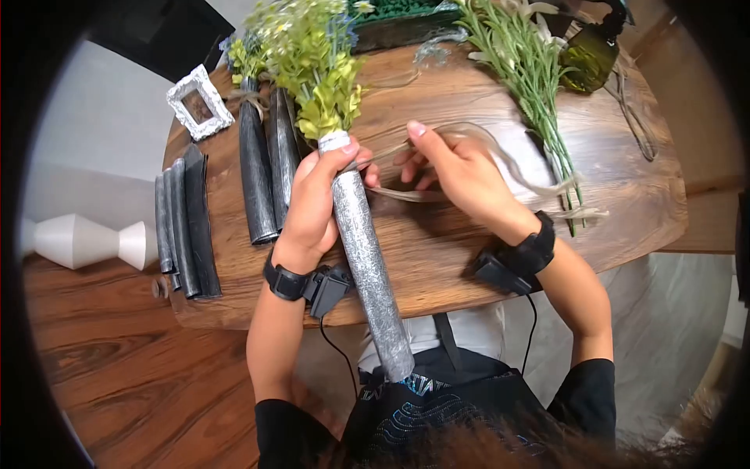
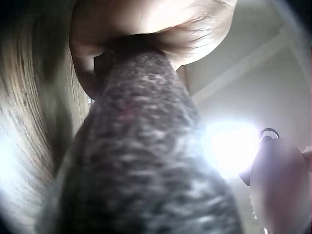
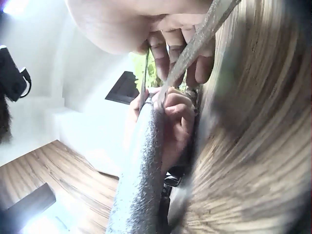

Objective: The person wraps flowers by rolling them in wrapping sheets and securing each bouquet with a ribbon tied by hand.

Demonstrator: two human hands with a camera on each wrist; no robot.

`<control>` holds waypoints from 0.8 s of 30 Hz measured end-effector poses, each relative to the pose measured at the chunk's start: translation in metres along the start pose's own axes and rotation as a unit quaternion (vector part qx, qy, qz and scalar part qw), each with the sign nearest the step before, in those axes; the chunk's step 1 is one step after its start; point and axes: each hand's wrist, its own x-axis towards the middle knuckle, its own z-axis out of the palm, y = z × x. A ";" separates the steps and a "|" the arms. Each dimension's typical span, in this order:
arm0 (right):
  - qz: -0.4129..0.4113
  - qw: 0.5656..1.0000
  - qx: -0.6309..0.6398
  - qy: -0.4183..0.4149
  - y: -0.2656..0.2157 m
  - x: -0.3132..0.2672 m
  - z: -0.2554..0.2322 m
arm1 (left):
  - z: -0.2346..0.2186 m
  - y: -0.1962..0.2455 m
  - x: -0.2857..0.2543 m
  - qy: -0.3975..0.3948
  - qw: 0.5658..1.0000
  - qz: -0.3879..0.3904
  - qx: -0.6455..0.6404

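Note:
My left hand (image 1: pixel 311 191) grips the upper part of a bouquet wrapped in mottled silver-black paper (image 1: pixel 367 266), its thumb near the neck. Yellow-green leaves and small white and blue flowers (image 1: pixel 324 86) spread above the wrap. A thin taupe ribbon (image 1: pixel 509 166) runs from that neck to my right hand (image 1: pixel 469 178), which pinches one strand between thumb and fingers. The rest of the ribbon loops behind the right hand, toward the green stems. In the right wrist view, two ribbon strands (image 3: pixel 197 46) stretch from the wrap up to the right hand.
Two dark-wrapped bouquets (image 1: pixel 254 172) lie left of the held one, near a white ornate picture frame (image 1: pixel 200 104). Rolled dark sheets (image 1: pixel 183 223) lie at the table's left edge. Loose green-stemmed flowers (image 1: pixel 539 102), a yellowish glass vessel (image 1: pixel 590 59) and a ribbon loop (image 1: pixel 637 125) are at right.

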 end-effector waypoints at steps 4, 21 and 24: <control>-0.038 0.999 0.030 0.015 -0.001 0.002 -0.002 | 0.005 0.002 0.000 -0.038 0.998 -0.027 -0.045; -0.023 0.988 0.113 0.100 -0.017 0.004 -0.021 | 0.001 0.005 -0.001 -0.043 0.998 -0.038 -0.033; 0.054 0.993 0.045 0.095 -0.024 0.000 -0.016 | -0.003 0.004 -0.003 -0.047 0.997 -0.043 -0.041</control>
